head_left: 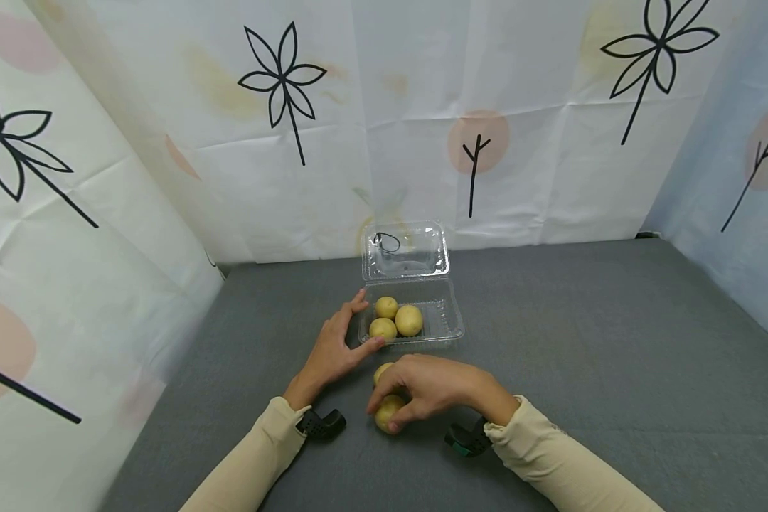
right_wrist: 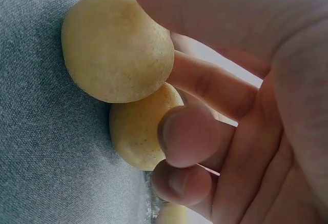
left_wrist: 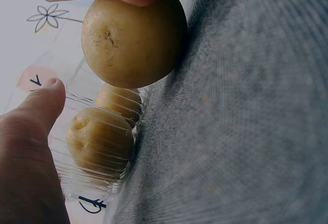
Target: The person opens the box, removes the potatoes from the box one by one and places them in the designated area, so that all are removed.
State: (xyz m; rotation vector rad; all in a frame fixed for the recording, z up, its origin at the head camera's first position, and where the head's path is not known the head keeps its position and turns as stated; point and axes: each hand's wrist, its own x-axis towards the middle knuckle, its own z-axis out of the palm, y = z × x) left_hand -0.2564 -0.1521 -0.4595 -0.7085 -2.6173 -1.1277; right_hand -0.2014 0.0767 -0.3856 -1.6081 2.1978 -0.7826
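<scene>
Picking up: the right hand (head_left: 425, 387) is pinching the nearer potato (head_left: 390, 414) between thumb and curled fingers on the worktop (head_left: 582, 355), apparently readying it for boxing.
Farther potato: (head_left: 381, 371) it is lying just beyond, partly covered by that hand.
Clear box: (head_left: 441, 313) it is standing open ahead, lid (head_left: 405, 257) leaning back, holding three potatoes (head_left: 409, 321).
Left hand: (head_left: 336, 348) its fingers are spreading apart along the box's left side, probably steadying it.
Next move: likely calling for a firm lift towards the box's bare right part.
Left wrist view: it is showing a dark dimple (left_wrist: 109, 36) on one loose potato, unseen from the head; which potato, I cannot tell.
</scene>
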